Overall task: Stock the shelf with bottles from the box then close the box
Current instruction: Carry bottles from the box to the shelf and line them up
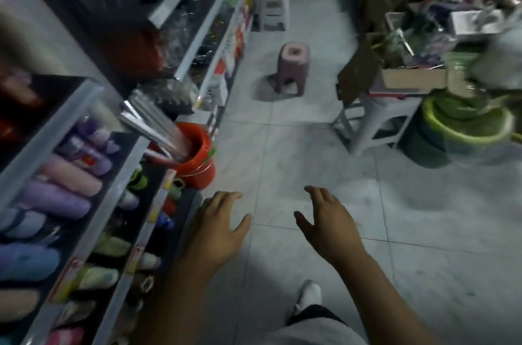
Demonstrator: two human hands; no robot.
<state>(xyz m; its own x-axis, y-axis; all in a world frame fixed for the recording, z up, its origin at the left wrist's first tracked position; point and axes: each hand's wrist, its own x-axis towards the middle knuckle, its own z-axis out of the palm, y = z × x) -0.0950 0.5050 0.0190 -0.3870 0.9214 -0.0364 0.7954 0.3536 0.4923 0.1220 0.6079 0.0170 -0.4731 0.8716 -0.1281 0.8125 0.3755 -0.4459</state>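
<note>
forearms rise from the bottom edge of the frame over the grey tiled floor (423, 217). the left hand (219, 224) is at lower centre, just beside the shelf (117, 200), its fingers (228, 196) spread wide and loosely bent, holding nothing. the right hand (327, 220) is near it to the right, its fingers (317, 192) likewise wide and empty. below them a white shoe (309, 295) stands on the tiles. along the left of the frame the shelf carries rows of pastel bottles (70, 183), pink, purple, blue and green, on its tiers. past the shelf's near corner stands a red bucket (197, 158) with wrapped rolls sticking out of it. farther up the aisle, at upper centre, is a pink stool (292, 68). at the upper right an open cardboard box (412, 78) full of goods rests on a white stool (389, 103), well apart from both hands, with green basins (466, 121) beside it.
</note>
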